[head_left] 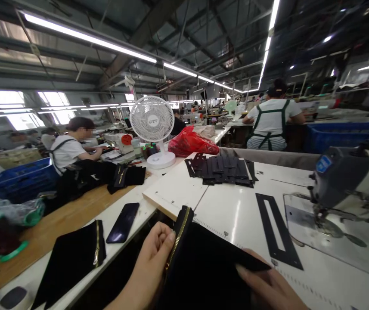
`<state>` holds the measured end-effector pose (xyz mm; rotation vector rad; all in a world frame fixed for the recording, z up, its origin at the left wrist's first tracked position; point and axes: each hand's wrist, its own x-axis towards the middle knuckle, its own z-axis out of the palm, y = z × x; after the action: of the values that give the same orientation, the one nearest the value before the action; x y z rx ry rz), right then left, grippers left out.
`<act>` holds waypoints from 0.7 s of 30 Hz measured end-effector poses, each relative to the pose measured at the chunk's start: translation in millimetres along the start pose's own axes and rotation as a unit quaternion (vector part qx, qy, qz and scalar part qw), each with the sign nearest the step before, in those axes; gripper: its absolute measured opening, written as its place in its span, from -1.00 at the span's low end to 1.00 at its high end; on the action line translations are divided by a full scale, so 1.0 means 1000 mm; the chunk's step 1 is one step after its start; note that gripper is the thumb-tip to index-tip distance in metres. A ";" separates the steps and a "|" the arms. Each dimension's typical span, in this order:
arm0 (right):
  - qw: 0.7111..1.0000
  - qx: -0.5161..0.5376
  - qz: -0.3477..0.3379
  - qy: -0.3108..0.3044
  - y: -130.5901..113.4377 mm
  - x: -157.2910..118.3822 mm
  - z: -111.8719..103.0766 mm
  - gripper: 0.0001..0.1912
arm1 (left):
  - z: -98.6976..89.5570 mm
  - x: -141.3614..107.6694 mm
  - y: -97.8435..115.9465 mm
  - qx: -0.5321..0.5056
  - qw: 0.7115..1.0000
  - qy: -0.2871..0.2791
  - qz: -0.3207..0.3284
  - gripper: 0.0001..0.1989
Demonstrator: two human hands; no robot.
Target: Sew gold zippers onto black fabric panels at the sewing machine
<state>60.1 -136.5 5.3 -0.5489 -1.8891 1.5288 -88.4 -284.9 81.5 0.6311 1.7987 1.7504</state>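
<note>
A black fabric piece (210, 267) with a gold zipper along its left edge is held up between my hands. My left hand (155, 258) pinches the zipper edge, thumb on top. My right hand (266, 282) grips the fabric's right side, with its fingers partly behind the cloth. Right of the fabric, a black frame-shaped piece (277, 230) with a long slot lies on the white table. Farther back sits a pile of similar black pieces (223, 168). Another black zippered piece (71, 254) rests at the left, beside a dark phone (122, 222).
A sewing machine (348, 185) stands at the right. Behind the white table (171, 193) are a white fan (152, 120) and a red plastic bag (192, 142). Thread cones (0, 241) stand at the left. Two people sit farther back, near blue bins (348, 133).
</note>
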 end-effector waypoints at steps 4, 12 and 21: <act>1.000 -0.007 0.009 0.002 -0.017 0.014 -0.007 -0.47 | -0.003 -0.002 -0.004 -0.004 1.000 -0.004 -0.017 -0.55; 0.992 0.020 0.055 -0.114 -0.047 0.034 0.007 -0.67 | 0.002 -0.008 -0.018 -0.122 0.978 -0.084 -0.147 -0.61; 0.986 0.052 0.084 -0.136 -0.053 0.040 0.021 -0.80 | 0.003 -0.007 -0.030 -0.193 0.953 -0.118 -0.202 -0.62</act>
<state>20.7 -136.8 62.5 -0.4823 -1.9914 1.8820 -79.9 -289.3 52.0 0.2695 1.2639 1.5998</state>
